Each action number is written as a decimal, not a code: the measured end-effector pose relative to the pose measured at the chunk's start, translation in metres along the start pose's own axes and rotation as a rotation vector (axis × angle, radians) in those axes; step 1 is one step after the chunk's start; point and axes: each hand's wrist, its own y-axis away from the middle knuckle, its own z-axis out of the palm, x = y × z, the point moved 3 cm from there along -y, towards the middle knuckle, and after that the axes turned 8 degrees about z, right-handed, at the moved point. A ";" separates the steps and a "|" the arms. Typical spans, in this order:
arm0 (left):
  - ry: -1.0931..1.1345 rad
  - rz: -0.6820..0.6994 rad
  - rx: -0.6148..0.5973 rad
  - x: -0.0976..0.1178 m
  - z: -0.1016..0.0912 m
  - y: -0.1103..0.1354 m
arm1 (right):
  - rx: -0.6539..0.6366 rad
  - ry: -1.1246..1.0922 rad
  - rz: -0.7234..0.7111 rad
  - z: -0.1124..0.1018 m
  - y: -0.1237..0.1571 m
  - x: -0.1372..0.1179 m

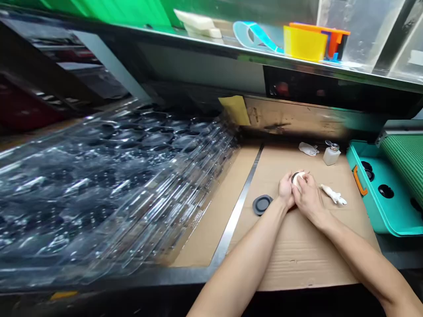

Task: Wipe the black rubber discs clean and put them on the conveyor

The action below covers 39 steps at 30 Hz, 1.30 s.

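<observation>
Over the cardboard, my left hand (285, 190) is closed around a small round black part (294, 177), mostly hidden by the fingers. My right hand (309, 199) is closed on a white piece (298, 178), perhaps cloth, and presses it against the black part. A dark grey round holder (262, 204) lies on the cardboard to the left of my hands. Just right of them is a crumpled white cloth (333, 194). Farther back stand a small white pump bottle (331, 155) and another crumpled white piece (308, 149).
Stacked clear plastic trays (158, 176) fill the left side. A metal strip (236, 209) crosses the cardboard (317, 264). At right, a teal bin (380, 220) holds several black round parts beside a green conveyor belt (405, 158). A shelf overhead carries a yellow container (304, 43).
</observation>
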 end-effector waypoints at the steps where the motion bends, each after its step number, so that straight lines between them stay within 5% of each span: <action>1: 0.011 -0.011 -0.008 0.001 -0.001 0.000 | 0.016 0.002 -0.001 0.005 -0.002 -0.003; 11: 0.068 -0.039 0.020 -0.002 0.000 -0.008 | 0.105 -0.032 -0.047 0.008 0.000 0.018; 18: 0.051 -0.055 -0.024 0.000 0.006 -0.001 | 0.107 0.012 -0.019 0.003 0.000 0.021; 21: 0.043 -0.058 -0.008 0.001 0.006 0.000 | 0.051 0.005 -0.114 0.005 -0.001 0.025; 27: -0.017 -0.071 -0.038 -0.001 0.005 -0.001 | 0.114 -0.064 0.075 -0.009 -0.017 0.053; 39: -0.104 0.042 0.026 -0.002 -0.002 -0.005 | -0.181 -0.216 0.045 -0.028 -0.011 0.044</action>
